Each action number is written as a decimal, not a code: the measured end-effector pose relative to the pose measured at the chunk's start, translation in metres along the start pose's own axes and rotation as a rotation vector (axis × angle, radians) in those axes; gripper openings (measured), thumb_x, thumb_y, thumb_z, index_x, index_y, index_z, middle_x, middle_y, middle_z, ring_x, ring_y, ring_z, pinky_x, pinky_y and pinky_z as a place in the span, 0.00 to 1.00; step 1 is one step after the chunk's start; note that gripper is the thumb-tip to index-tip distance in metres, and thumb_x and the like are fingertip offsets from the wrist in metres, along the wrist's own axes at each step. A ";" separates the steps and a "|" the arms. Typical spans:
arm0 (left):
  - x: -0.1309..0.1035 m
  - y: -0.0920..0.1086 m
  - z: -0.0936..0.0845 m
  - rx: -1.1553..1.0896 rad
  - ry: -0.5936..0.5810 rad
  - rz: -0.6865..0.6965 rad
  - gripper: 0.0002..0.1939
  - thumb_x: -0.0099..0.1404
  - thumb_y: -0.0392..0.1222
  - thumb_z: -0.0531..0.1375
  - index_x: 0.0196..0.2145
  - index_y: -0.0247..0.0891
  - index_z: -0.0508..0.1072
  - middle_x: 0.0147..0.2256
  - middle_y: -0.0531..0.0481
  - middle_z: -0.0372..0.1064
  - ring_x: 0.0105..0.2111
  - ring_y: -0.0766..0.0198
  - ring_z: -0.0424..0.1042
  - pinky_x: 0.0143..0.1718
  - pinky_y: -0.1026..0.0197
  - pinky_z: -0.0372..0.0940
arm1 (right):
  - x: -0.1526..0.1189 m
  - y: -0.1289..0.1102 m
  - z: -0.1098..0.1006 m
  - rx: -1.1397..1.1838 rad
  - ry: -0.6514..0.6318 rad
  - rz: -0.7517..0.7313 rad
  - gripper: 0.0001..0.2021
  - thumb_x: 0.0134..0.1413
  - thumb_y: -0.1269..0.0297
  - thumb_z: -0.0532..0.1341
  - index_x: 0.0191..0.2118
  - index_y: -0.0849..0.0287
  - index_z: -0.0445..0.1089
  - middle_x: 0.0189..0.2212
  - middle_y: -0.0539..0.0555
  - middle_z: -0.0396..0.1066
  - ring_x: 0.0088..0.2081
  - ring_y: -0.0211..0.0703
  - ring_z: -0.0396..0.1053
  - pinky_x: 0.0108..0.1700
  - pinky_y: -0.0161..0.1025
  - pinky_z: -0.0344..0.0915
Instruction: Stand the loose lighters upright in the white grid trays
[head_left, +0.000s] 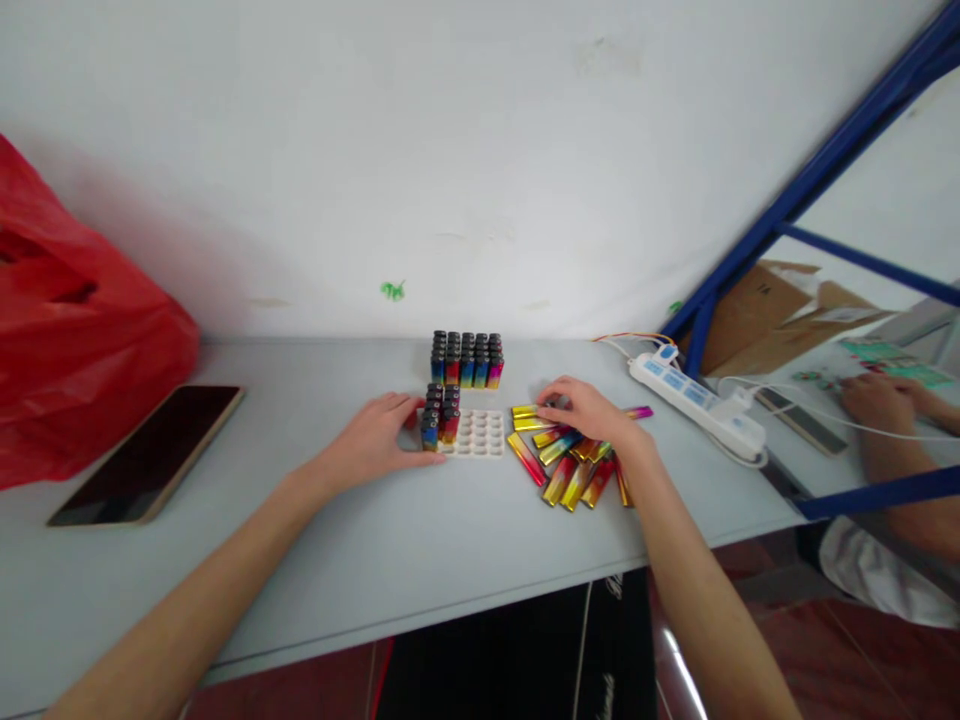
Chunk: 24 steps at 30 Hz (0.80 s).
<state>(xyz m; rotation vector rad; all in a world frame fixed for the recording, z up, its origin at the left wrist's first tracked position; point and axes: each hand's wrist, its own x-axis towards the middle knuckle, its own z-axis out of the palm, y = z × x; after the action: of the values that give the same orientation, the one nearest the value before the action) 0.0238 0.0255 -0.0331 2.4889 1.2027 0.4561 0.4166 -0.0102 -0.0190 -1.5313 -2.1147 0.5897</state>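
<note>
My left hand [375, 436] is at the left end of a white plastic tray [481, 436] with rows of holes. Its thumb lies along the front edge and its fingers reach round the far side, gripping the tray. Two rows of black-topped lighters [441, 416] stand upright in the tray's left part; the holes on the right show bare. To the right, my right hand [581, 408] is over a loose pile of shiny, colourful lighter sleeves [576, 482]. Its fingers are curled and pinch a gold sleeve [523, 411] at the pile's upper left.
A block of upright lighters [466, 362] stands behind the tray, near the wall. On the left are a phone [150, 455] and a red plastic bag [82, 330]. A power strip [697, 400], a blue metal frame [750, 250] and another person's arm [885, 430] are on the right.
</note>
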 end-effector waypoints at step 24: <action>-0.001 0.007 -0.004 0.002 -0.018 -0.006 0.37 0.55 0.76 0.72 0.44 0.40 0.77 0.43 0.42 0.78 0.44 0.42 0.78 0.51 0.45 0.71 | 0.046 -0.071 0.013 1.240 0.441 0.197 0.26 0.40 0.41 0.84 0.36 0.53 0.78 0.36 0.49 0.77 0.37 0.40 0.73 0.38 0.35 0.72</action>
<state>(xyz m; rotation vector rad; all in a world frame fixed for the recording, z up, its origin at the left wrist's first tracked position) 0.0268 0.0212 -0.0267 2.4847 1.2039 0.4306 0.3428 0.0122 0.0176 -0.9577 -0.8746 1.1818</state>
